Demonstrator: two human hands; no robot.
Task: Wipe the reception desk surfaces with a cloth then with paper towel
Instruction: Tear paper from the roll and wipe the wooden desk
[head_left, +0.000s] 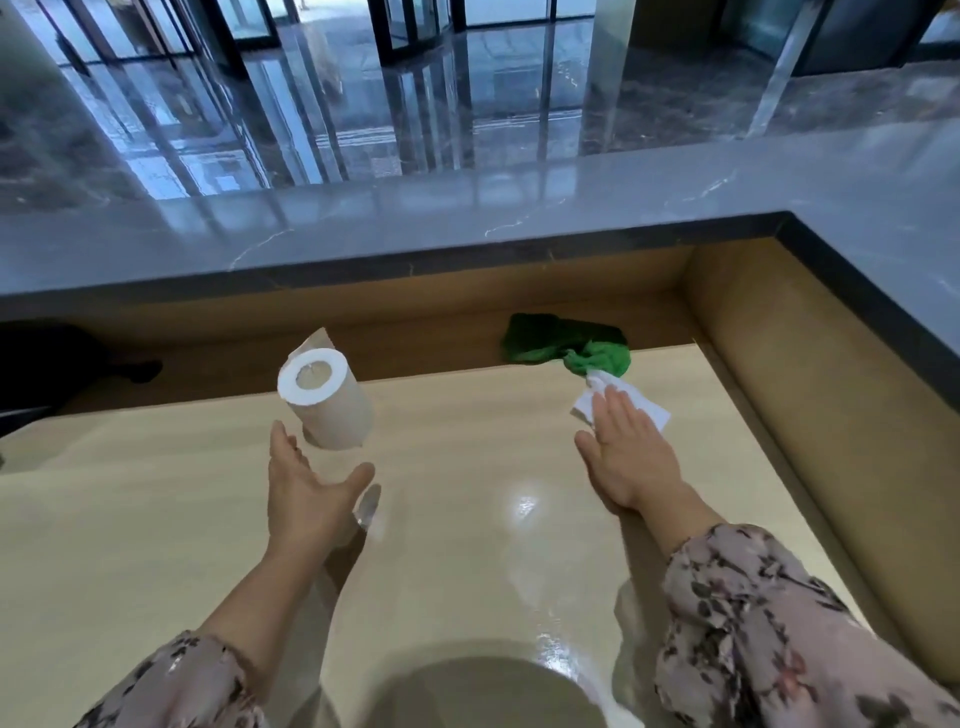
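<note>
The paper towel (618, 402), a white crumpled sheet, lay flat on the pale wood table (467, 545), and the right hand (631, 457) was pressed down on top of it, palm flat, fingers straight and together, nothing gripped, only pinning the sheet to the surface. White corners of the sheet poked out on both sides of the fingers. Just beyond those fingertips sat the green cloth (566, 345), bunched up at the back edge of the table, its near knot touching the far end of the paper towel.

Over on the other side, the roll of paper (324, 400) was tilted, hollow core facing the camera, a loose tail sticking up behind it. The left hand (311, 488) was spread wide beneath it, palm up, thumb out; whether the fingers touched the roll or it hung just clear of them could not be told. Roll and sheet were well apart, one for each hand.

Both forearms reached in from floral sleeves (769, 623). The table shone, with a bright glare patch between the two hands and a round shadow at the near edge. A wooden upstand boxed in the back and right side, and above it ran the grey marble counter (519, 208), turning a corner at the right. Past that gleamed the polished lobby floor (363, 104) and dark-framed glass doors.
</note>
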